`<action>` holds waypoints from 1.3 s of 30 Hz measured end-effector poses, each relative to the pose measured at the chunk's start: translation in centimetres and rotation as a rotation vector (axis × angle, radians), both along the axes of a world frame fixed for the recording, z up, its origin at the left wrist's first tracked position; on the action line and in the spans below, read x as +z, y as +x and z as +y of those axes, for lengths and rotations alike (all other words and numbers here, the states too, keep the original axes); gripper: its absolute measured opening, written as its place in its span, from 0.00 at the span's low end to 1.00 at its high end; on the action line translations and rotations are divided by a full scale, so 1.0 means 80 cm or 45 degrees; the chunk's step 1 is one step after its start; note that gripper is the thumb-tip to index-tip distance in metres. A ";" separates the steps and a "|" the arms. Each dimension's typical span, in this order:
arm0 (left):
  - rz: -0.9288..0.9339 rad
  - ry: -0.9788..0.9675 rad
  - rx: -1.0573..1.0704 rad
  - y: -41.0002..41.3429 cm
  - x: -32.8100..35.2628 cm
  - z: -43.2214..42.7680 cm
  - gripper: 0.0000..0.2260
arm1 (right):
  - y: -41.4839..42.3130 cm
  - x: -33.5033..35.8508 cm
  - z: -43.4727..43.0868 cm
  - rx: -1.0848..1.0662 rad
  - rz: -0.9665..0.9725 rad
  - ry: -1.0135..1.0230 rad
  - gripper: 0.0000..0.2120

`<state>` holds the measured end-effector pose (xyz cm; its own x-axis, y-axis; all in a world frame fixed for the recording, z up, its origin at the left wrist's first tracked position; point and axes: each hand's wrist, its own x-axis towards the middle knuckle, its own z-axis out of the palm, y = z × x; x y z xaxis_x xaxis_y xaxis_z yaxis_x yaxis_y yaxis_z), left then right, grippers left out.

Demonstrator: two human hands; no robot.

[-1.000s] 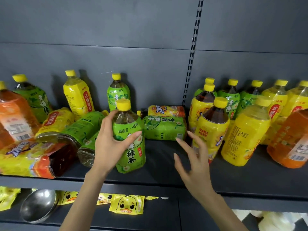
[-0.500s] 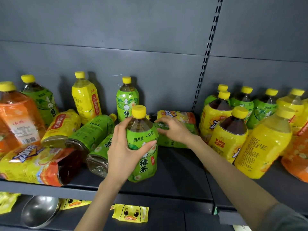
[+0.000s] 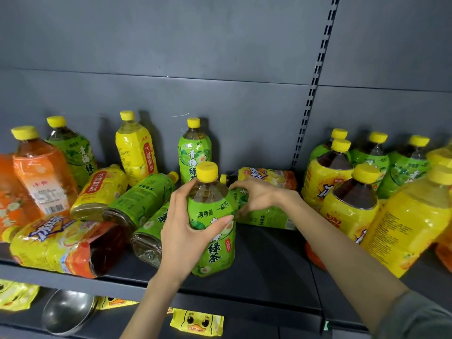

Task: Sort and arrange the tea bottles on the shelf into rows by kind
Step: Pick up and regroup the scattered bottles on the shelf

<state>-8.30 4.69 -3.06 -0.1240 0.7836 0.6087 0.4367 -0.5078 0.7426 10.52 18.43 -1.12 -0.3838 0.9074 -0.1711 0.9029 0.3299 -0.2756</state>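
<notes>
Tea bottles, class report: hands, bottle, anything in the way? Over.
Left hand grips upright green bottle. Right hand grips lying green bottle behind it. Toppled bottles crowd the left side.

dark grey shelf (image 3: pixel 269 253): left of slotted upright (image 3: pixel 308 104), lying and standing tea bottles (image 3: pixel 137 199) mixed; right of it, standing bottles (image 3: pixel 349 209).

A green-labelled plastic tea bottle with a yellow cap (image 3: pixel 212 231) stands upright near the front edge of the dark grey metal shelf (image 3: pixel 269 265). Just behind it, a second green-labelled bottle (image 3: pixel 269 217) lies sideways. To its left, a third green bottle (image 3: pixel 139 196) and a fourth (image 3: pixel 154 226) lie tipped over.
</notes>
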 end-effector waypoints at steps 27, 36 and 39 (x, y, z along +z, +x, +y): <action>-0.039 0.025 0.082 0.009 -0.003 0.002 0.33 | -0.047 -0.011 -0.001 -0.202 1.498 0.557 0.32; -0.042 0.037 0.088 0.012 -0.003 0.003 0.33 | -0.038 -0.017 0.003 -0.162 1.446 0.409 0.38; -0.052 0.040 0.088 0.013 -0.003 0.003 0.33 | -0.016 -0.020 -0.007 -0.098 1.365 0.314 0.40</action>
